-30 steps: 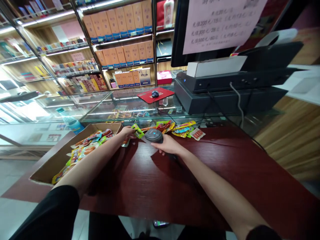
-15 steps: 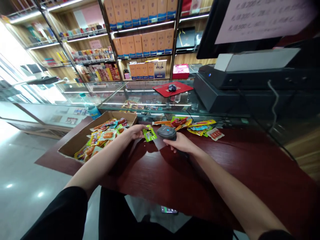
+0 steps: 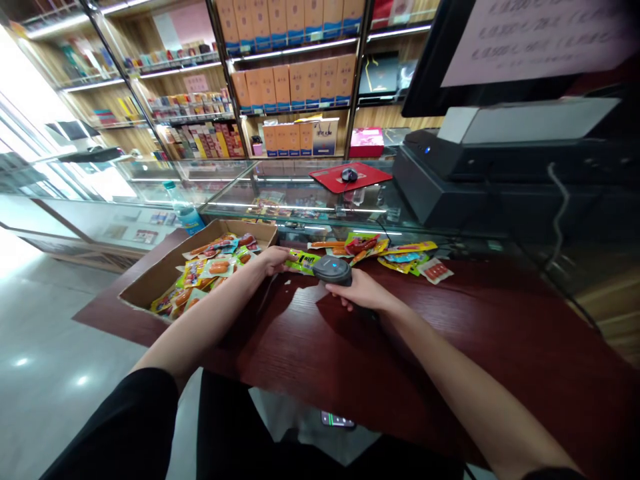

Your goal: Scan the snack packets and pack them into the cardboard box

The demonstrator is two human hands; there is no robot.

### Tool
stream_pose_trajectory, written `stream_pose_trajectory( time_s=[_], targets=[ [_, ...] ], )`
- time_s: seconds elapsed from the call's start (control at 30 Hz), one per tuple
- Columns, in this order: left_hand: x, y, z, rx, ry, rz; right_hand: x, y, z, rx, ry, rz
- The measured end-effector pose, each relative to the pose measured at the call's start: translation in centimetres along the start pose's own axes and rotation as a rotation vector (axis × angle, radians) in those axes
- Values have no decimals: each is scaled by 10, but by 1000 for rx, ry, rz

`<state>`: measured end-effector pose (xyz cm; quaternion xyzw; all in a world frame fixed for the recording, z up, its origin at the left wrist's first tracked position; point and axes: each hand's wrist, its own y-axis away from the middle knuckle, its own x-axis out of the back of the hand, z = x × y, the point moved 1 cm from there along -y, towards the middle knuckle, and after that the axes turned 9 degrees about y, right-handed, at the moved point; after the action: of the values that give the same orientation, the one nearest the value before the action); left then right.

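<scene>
My left hand (image 3: 276,261) pinches the left end of a green snack packet (image 3: 302,261), held over the dark red tabletop (image 3: 280,333). Closed around the handle of a dark barcode scanner (image 3: 333,269) is my right hand (image 3: 361,291). The scanner's head is right beside the packet and overlaps its right end in view. Left of my left hand, an open cardboard box (image 3: 145,285) holds several wrapped snacks (image 3: 218,268). A row of colourful packets (image 3: 407,253) lies along the back of the tabletop, beyond the scanner and to its right.
Behind is a glass counter (image 3: 235,190) with a red mouse pad (image 3: 367,175) and a mouse (image 3: 349,175). A bottle (image 3: 186,212) stands behind the box. A black monitor (image 3: 425,67) is at the right. A phone (image 3: 337,419) shows below the table edge.
The green packet has turned from upright to lying more sideways, its right end now at the scanner. My right hand still grips the scanner; the view has shifted slightly.
</scene>
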<state>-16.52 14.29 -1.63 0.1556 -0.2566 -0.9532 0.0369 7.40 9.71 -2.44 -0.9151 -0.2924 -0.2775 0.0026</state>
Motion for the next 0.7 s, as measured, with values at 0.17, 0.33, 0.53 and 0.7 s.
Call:
stream_pose_trajectory(
  time_s=[0.17, 0.33, 0.53, 0.7],
  targets=[
    [2, -4, -2, 0, -18, 17, 2, 0, -1, 20, 1, -13],
    [2, -7, -3, 5, -57, 63, 2, 2, -4, 26, -2, -12],
    [1, 4, 5, 0, -39, 18, 1, 5, -7, -15, 0, -23],
    [7, 20, 22, -6, -42, -19, -4, 1, -3, 21, 15, -38]
  ],
)
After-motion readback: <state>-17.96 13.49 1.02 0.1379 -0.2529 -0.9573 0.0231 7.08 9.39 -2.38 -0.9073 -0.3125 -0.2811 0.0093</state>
